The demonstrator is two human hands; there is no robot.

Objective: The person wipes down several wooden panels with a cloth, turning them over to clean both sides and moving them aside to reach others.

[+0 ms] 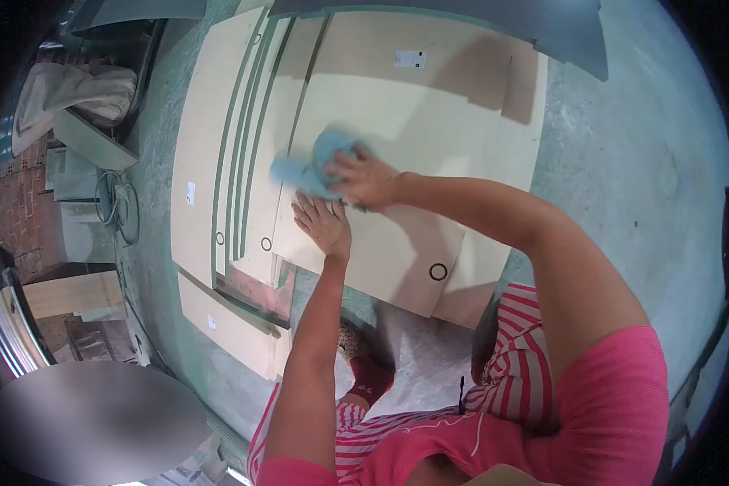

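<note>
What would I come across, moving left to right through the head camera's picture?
Brick patch → leftmost white label → leftmost ring mark → left hand → right hand → rightmost ring mark → right pink sleeve.

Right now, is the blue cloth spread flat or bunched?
Bunched, mostly: the blue cloth is gathered at the right hand, one blurred end trailing left.
</note>
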